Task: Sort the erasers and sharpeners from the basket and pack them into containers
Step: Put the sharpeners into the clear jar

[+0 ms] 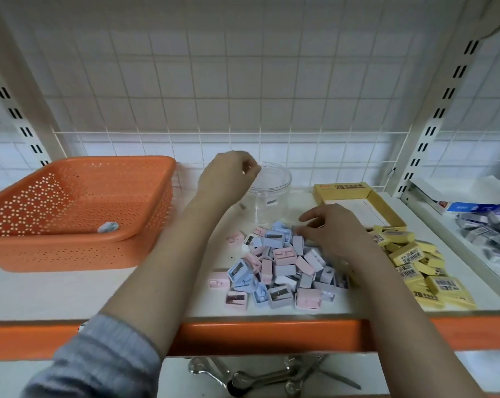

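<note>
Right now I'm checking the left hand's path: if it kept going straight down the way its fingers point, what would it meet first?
Most likely the clear round jar: the left hand hovers at its rim, fingertips over the opening. Depth is unclear from this single view.
</note>
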A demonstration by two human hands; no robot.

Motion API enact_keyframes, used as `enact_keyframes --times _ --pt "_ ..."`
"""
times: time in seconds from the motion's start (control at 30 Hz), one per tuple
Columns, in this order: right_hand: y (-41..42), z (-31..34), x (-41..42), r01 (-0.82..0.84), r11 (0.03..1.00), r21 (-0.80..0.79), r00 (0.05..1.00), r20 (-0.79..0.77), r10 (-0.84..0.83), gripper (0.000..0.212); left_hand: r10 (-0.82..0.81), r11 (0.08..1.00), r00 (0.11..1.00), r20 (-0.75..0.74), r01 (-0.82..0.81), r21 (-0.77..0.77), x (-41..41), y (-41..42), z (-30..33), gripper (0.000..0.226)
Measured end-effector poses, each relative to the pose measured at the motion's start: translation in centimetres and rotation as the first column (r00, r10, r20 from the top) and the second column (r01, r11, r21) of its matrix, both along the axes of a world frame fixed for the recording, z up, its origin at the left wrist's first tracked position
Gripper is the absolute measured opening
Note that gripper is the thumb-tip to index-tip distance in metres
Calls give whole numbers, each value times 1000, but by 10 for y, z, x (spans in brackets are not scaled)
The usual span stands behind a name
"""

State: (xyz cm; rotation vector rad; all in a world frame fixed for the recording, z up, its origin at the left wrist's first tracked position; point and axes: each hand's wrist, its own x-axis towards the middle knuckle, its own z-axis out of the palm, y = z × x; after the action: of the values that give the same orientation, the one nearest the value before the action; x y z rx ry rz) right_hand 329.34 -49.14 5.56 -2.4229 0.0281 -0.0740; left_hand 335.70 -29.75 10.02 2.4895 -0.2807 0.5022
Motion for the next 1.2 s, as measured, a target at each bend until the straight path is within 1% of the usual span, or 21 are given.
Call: enact_keyframes --times 0.1,0.2,0.27,0.33,0.4,0.5,0.57,0.63,0.73,0.8,0.9,1.0,1.03,1.1,1.13,1.2 --pt "4 -1 0 4 999 -39 1000 4 -4 22 23 994 1000 3 -23 -106 -31 13 -15 15" --pt "5 -1 -1 12 998 -54 1000 14 -11 22 38 986 996 -78 -50 -157 -49 21 -34 14" --pt "3 -2 -4 41 999 0 999 25 -41 22 44 987 989 -144 -65 -147 -54 22 -44 15" --pt "0 -2 -7 83 993 83 994 68 -89 21 60 987 981 -186 -86 -136 -56 23 -50 17" --pt "-3 1 -12 110 984 139 982 137 -129 24 78 990 972 -224 -101 -95 -57 24 -56 27" --pt "-1 11 -20 89 973 214 966 218 -136 25 89 995 940 -328 -102 -24 -59 24 -65 39" --pt "4 23 -21 52 966 251 957 264 -120 25 93 994 928 -360 -106 -16 -59 24 -67 35" --pt "11 40 -12 17 970 242 941 323 -97 24 106 994 930 -351 -107 17 -60 25 -66 27" --pt "25 65 16 -38 984 173 925 378 -31 25 130 991 940 -315 -116 63 -67 30 -63 23" --pt "38 73 39 -75 993 86 939 343 41 24 156 987 949 -272 -144 65 -74 35 -59 24" --pt "56 70 76 -128 977 -169 967 196 160 18 177 984 959 -221 -166 68 -81 44 -51 34" --pt "70 60 100 -198 897 -396 974 19 224 9 191 981 966 -173 -179 79 -85 54 -43 39" --pt "75 58 103 -203 869 -450 975 -16 220 13 193 981 968 -158 -186 54 -86 57 -41 39" --pt "80 54 108 -225 832 -507 972 -55 229 28 179 983 975 -129 -182 -11 -86 60 -37 37" --pt "82 53 109 -233 826 -513 970 -67 232 31 162 986 981 -110 -166 -29 -84 60 -35 33" --pt "80 51 110 -219 859 -462 974 -56 218 28 111 994 992 -60 -112 -11 -77 62 -30 25"
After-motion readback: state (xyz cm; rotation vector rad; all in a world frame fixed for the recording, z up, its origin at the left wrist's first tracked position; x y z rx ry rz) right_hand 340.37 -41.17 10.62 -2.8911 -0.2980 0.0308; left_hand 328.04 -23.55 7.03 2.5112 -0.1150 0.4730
